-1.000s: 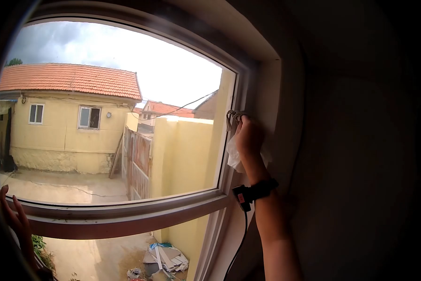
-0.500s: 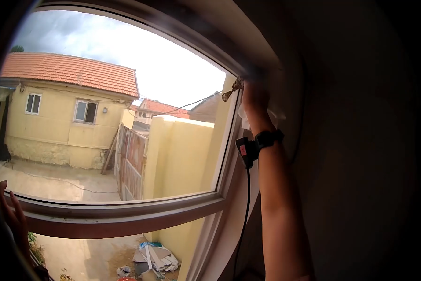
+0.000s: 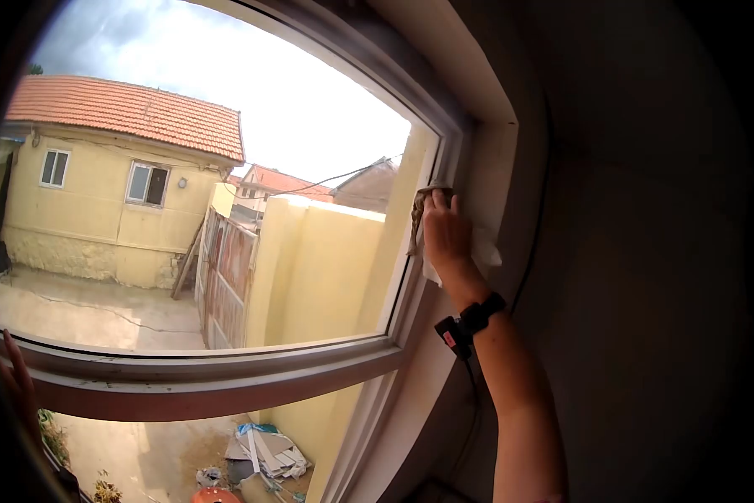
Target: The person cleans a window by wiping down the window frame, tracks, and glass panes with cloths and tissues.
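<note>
My right hand [image 3: 448,235] presses a crumpled, soiled white cloth [image 3: 484,250] against the right upright of the window frame [image 3: 404,295]. Part of the cloth bunches above the fingertips, and a pale end hangs out beside the palm. Around that wrist is a black band with a small black device [image 3: 454,337] and a cable. At the far left, my left hand [image 3: 15,373] lies by the lower frame bar with its fingers stretched out and apart; darkness hides much of it. The glass pane [image 3: 326,277] stands between both hands.
A wide crossbar [image 3: 226,394] runs under the pane. The wall reveal [image 3: 494,159] borders the frame on the right, with a dark wall beyond. Through the glass are a yellow house [image 3: 83,201], a rusty gate [image 3: 226,281] and a rubble heap [image 3: 268,453].
My right hand has slid down the right side of the frame with the cloth. The view has shifted slightly, and my left hand shows less at the left edge.
</note>
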Tool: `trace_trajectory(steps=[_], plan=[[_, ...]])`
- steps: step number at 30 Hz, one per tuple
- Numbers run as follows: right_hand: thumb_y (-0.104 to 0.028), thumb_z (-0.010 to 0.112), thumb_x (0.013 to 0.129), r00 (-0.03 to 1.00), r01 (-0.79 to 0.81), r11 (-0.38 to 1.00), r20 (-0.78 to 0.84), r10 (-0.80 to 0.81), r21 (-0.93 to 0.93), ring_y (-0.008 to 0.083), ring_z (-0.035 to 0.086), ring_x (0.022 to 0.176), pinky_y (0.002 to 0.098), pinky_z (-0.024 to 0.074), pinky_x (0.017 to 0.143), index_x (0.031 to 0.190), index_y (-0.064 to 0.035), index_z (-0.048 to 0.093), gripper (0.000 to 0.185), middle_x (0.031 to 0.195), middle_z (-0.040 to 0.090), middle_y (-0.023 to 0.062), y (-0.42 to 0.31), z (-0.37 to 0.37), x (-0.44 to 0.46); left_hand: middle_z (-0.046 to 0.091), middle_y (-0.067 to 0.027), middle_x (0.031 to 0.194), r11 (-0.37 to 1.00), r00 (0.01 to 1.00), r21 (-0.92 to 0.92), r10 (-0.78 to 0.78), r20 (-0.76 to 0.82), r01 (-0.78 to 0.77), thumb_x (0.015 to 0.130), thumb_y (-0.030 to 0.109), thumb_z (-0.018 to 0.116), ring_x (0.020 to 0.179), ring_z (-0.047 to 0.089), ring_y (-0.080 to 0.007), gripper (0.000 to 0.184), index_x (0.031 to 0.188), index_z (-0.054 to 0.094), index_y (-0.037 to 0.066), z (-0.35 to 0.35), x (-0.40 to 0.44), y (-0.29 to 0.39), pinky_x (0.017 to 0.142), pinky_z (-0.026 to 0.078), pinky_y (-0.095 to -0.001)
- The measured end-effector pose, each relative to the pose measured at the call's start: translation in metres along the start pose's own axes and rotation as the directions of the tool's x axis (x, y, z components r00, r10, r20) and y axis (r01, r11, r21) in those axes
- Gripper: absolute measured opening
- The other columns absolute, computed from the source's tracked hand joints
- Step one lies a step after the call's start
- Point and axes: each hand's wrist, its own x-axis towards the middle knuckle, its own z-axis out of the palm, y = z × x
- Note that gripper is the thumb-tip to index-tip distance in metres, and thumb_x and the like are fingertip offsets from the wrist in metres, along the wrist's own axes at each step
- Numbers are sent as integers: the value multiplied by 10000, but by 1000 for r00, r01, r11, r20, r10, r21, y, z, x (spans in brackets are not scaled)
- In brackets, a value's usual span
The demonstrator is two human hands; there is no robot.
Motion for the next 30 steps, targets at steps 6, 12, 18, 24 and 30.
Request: trace_trajectory(steps=[6, 12, 18, 24, 30], plan=[[-96, 551, 845, 985, -92, 996, 148, 89, 13, 229, 559, 986, 301, 452, 880, 1009, -87, 661, 198, 1125, 606, 49, 19, 3, 79, 487, -209, 1216, 1000, 1000, 6, 10, -21, -10, 948, 192, 452, 1156, 469, -328, 277, 1135, 500, -7, -5, 1, 5, 967, 367, -429], [-83, 548, 835, 996, -63, 992, 78, 54, 111, 259, 564, 987, 320, 536, 757, 1019, -40, 647, 214, 1152, 591, 59, -9, 3, 8, 468, -220, 1217, 1000, 998, -21, 22, -52, -24, 945, 229, 454, 1154, 457, -340, 289, 1106, 508, -5, -3, 5, 10, 961, 359, -449], [-67, 555, 813, 986, 36, 957, 146, -80, 287, 281, 582, 975, 357, 550, 720, 957, -33, 632, 167, 1082, 606, 82, -8, -23, -47, 450, -231, 1218, 998, 996, -54, 29, -83, -34, 942, 267, 455, 1151, 445, -352, 306, 1076, 516, -3, -4, 8, 15, 954, 350, -470], [-75, 516, 853, 956, -286, 926, 132, 261, 245, 313, 629, 900, 396, 530, 763, 908, -56, 644, 140, 958, 651, 129, 55, 1, 83, 432, -242, 1220, 998, 993, -46, 48, -107, -53, 939, 304, 457, 1148, 433, -363, 329, 1046, 523, 0, -10, 14, 25, 948, 341, -490], [-85, 530, 850, 972, -207, 968, 147, 186, 143, 311, 638, 858, 383, 531, 740, 896, -22, 626, 124, 903, 647, 187, 25, 11, 38, 414, -253, 1221, 993, 979, -44, 104, -173, -113, 936, 341, 459, 1145, 421, -375, 356, 1016, 531, 2, -20, 42, 46, 941, 332, -511]])
